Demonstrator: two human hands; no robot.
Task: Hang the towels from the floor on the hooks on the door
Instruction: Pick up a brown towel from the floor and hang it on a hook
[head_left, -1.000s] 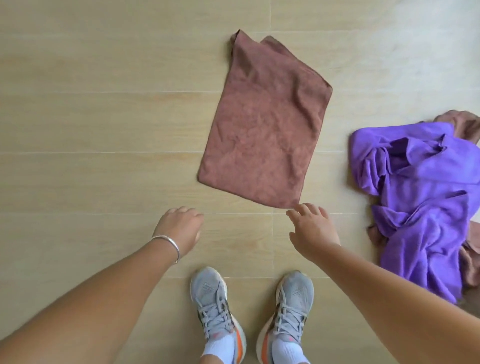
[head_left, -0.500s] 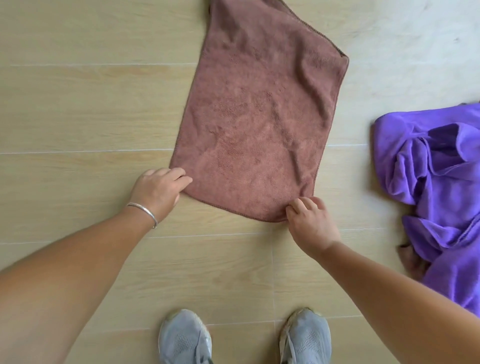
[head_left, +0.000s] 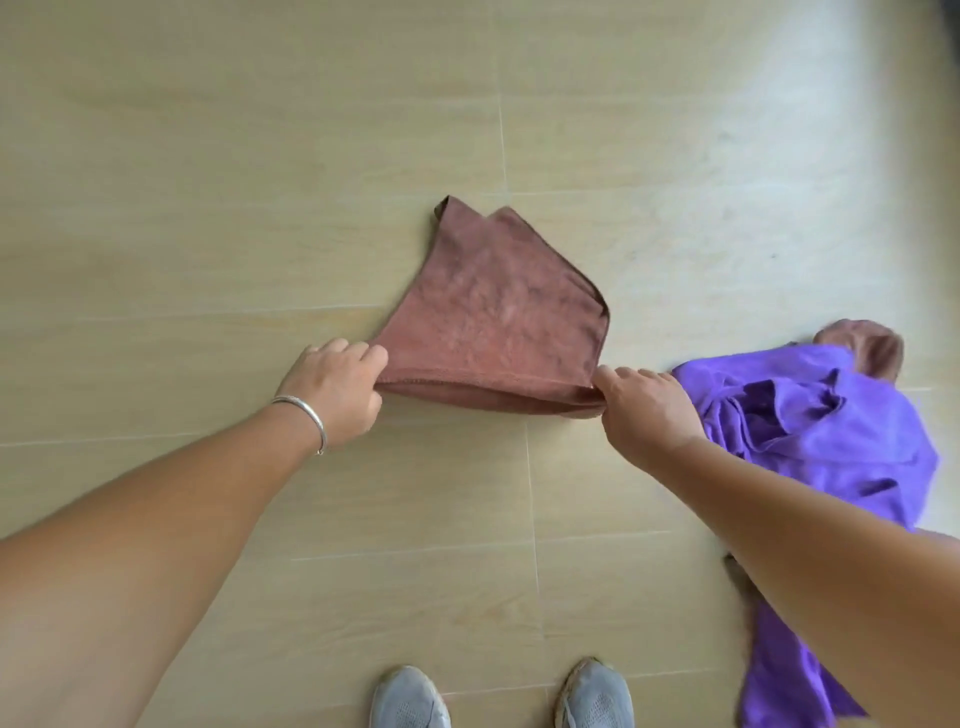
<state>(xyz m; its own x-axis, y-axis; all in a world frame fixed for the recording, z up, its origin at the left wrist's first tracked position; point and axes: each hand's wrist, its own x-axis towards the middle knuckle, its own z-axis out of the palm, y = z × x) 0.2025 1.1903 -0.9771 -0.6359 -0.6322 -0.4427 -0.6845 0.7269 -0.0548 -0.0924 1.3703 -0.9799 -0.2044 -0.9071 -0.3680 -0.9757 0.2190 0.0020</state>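
Observation:
A brown towel (head_left: 493, 312) is half raised off the pale wooden floor (head_left: 260, 182). Its near edge is stretched taut between my hands while its far end still lies on the boards. My left hand (head_left: 337, 389), with a silver bangle on the wrist, pinches the near left corner. My right hand (head_left: 644, 410) pinches the near right corner. A crumpled purple towel (head_left: 831, 441) lies on the floor at the right, just behind my right hand. Another brown towel (head_left: 872, 348) pokes out from under the purple one. No door or hooks are in view.
My two grey shoes (head_left: 410, 699) stand at the bottom edge of the head view, pointing toward the towels. Bare floorboards stretch out to the left and far side.
Both hands reached the flat brown towel, took its near corners and lifted the near edge off the floor. The head view has pulled back and up.

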